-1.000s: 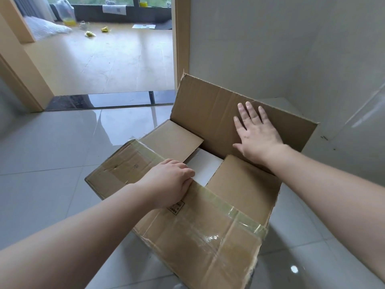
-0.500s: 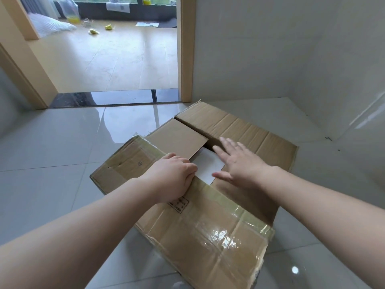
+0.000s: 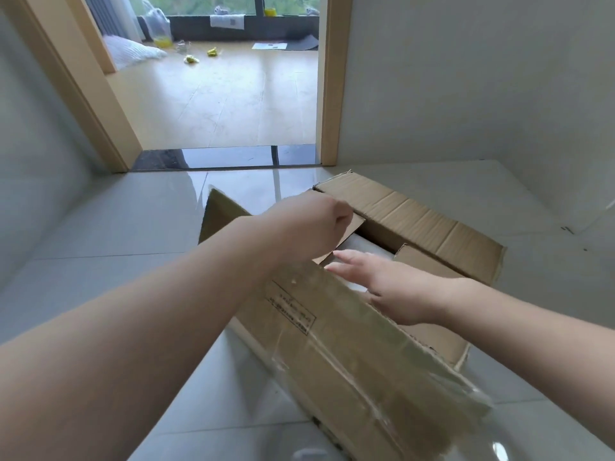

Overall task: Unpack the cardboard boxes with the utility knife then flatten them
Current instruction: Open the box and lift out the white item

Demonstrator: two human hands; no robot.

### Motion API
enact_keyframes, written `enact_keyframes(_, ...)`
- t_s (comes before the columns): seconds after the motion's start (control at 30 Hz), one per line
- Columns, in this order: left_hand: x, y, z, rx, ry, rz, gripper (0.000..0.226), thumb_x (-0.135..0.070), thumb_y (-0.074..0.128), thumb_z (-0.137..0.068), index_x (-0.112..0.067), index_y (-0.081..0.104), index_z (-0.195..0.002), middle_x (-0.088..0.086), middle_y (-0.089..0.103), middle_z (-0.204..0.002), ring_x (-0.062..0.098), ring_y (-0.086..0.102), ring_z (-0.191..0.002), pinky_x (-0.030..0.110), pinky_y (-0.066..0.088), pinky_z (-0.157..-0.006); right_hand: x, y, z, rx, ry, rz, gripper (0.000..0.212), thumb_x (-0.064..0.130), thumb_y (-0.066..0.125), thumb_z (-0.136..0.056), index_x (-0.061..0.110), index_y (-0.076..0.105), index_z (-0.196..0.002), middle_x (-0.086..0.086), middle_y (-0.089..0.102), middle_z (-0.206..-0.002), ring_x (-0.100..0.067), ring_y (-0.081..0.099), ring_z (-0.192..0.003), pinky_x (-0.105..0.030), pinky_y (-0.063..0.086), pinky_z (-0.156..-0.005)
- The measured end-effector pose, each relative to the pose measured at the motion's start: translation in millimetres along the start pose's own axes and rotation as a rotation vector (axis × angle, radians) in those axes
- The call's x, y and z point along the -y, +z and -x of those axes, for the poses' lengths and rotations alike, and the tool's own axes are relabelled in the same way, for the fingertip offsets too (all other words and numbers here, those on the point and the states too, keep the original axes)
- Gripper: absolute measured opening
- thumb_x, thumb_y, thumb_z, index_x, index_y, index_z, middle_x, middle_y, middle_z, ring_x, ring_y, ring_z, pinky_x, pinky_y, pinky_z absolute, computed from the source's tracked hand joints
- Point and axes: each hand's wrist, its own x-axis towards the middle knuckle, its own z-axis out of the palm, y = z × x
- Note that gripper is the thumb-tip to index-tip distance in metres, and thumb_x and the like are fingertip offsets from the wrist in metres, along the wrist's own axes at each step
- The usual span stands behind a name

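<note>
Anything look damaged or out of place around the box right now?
The cardboard box has wrinkled, peeling clear tape along its near flap and a ragged edge on the far flap. Small yellow scraps lie loose on the wooden floor beyond the doorway. The utility knife is not in view. Nothing looks spilled.

Our left arm stretches forward from lower left, bare forearm long across view. Left hand (image 3: 309, 224) held with fingers curled under, knuckles up, gripping flap edge. Our right arm enters from right edge, forearm angled toward centre. Right hand (image 3: 389, 287) lower than left, palm down, fingers (image 3: 346, 261) straight, pointing left, slightly spread. Hands near, apart.
</note>
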Motion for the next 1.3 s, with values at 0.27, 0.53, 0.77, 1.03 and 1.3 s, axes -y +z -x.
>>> enact_keyframes(0.27,-8.0,-17.6,15.3,0.198,0.013,-0.124,0.028,-0.017,0.04,-0.093,-0.016,0.065,-0.104,0.002,0.064,-0.099,0.025,0.057,-0.089,0.034,0.05,-0.076,75.6,37.4,-1.9,0.048,-0.235,0.073,0.084,0.078,0.029,-0.083,0.023,0.034,-0.145,-0.005,0.036,-0.146,-0.024,0.033,-0.132,-0.034,0.028,-0.11)
enact_keyframes(0.53,11.1,-11.5,30.6,0.256,-0.051,-0.09,0.03,-0.016,0.039,-0.092,-0.013,0.065,-0.105,0.004,0.067,-0.103,0.028,0.061,-0.095,0.04,0.053,-0.083,86.4,113.5,-10.8,0.152,-0.462,0.328,0.084,0.068,0.031,-0.09,0.021,0.005,-0.155,-0.007,-0.01,-0.161,-0.027,-0.018,-0.146,-0.046,-0.013,-0.117)
enact_keyframes(0.77,30.2,27.7,44.2,0.387,-0.063,-0.081,0.028,-0.015,0.042,-0.088,-0.017,0.065,-0.103,0.001,0.067,-0.099,0.026,0.06,-0.088,0.035,0.052,-0.077,71.6,115.0,-21.6,0.087,-0.536,0.399,0.069,0.059,0.037,-0.093,0.014,0.039,-0.144,-0.014,0.014,-0.159,-0.031,0.002,-0.148,-0.05,-0.004,-0.116)
enact_keyframes(1.03,39.1,64.3,55.5,0.527,0.057,-0.143,0.04,-0.024,0.04,-0.086,-0.036,0.06,-0.118,-0.006,0.061,-0.119,0.021,0.048,-0.112,0.036,0.039,-0.097,23.6,80.8,-20.6,-0.021,-0.192,0.332,0.097,0.074,-0.006,-0.081,0.014,0.054,-0.128,-0.01,0.044,-0.141,-0.027,0.037,-0.132,-0.039,0.018,-0.118)
enact_keyframes(1.3,34.9,23.9,59.3,0.193,0.197,-0.406,0.018,-0.02,0.047,-0.085,-0.025,0.063,-0.091,-0.013,0.064,-0.096,0.013,0.04,-0.097,0.029,0.018,-0.075,9.9,63.4,-29.3,-0.104,-0.177,0.378,0.096,0.072,-0.014,-0.081,0.019,0.062,-0.102,-0.003,0.057,-0.119,-0.025,0.052,-0.108,-0.034,0.034,-0.103)
